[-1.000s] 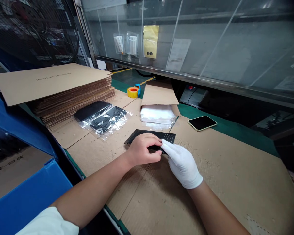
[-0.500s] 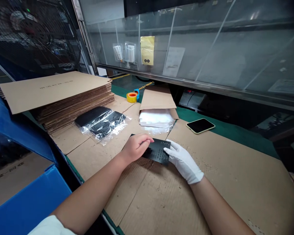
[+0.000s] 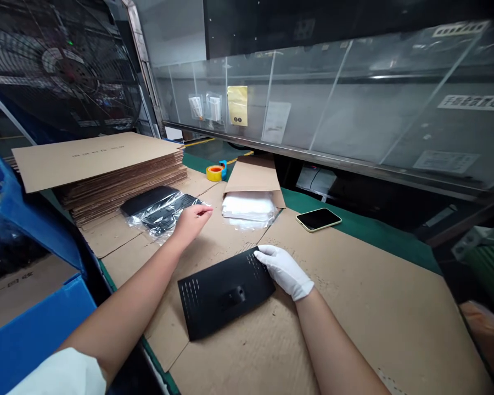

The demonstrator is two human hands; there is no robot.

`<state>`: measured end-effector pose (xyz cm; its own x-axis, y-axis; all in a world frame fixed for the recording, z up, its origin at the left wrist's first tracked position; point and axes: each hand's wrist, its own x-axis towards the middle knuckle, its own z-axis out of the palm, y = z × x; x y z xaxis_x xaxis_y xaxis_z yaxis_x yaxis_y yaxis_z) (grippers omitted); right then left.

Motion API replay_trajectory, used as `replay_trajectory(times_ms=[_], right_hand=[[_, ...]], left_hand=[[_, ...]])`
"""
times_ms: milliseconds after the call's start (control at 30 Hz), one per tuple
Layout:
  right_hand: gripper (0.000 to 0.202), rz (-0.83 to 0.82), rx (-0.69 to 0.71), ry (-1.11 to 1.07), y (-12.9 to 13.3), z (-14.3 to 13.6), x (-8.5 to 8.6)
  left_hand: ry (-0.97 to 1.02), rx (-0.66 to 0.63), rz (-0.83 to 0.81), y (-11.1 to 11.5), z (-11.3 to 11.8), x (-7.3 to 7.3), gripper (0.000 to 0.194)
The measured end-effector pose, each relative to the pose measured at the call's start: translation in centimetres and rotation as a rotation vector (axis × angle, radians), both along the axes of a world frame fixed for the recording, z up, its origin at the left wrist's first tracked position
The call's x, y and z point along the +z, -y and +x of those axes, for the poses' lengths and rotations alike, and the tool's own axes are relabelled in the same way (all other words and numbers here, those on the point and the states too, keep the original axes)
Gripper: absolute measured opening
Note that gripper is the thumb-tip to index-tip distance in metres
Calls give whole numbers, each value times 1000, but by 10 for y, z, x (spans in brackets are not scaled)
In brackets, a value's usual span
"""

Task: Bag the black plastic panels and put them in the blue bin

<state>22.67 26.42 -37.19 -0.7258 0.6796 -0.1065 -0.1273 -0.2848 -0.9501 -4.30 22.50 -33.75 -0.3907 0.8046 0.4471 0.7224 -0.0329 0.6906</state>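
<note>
One panel (image 3: pixel 208 300), one gloved hand (image 3: pixel 283 270) (holding it), one phone (image 3: pixel 318 219).

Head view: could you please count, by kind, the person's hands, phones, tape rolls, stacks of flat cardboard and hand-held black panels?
Hands: 2 (bare left hand, white-gloved right hand)
Phone: 1
Tape roll: 1
Flat cardboard stack: 1
Hand-held black panel: 1
Total: 6

The slot-patterned panel (image 3: pixel 216 296) is black, the glove (image 3: pixel 284 271) white, the fan (image 3: pixel 72 74) seemingly dark.
</note>
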Motion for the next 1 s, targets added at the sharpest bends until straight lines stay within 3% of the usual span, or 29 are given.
replay_trajectory(times_ms=[167,367,567,767,900,1000], right_hand=[[35,32,7,-5,-11,10,-4],[35,70,-34,-21,-16,16,-4],[37,55,-36,-32,-18,15,-5],[36,80,-38,-32,-21,15,-11],[37,118,-44,-11,-21,14,-9],[36,167,-134,22,-19,11,-6]], left_hand=[[-499,-214,-191,-53,25,-5,28],[-678,-210,-357,-94,32,-6,12],[-667,-103,-434,-105,25,7,17],[-512,-140,-503,-123,10,20,20],[-402,-79,-467,-128,7,24,18],[-346,-11,-409,-129,8,25,23]])
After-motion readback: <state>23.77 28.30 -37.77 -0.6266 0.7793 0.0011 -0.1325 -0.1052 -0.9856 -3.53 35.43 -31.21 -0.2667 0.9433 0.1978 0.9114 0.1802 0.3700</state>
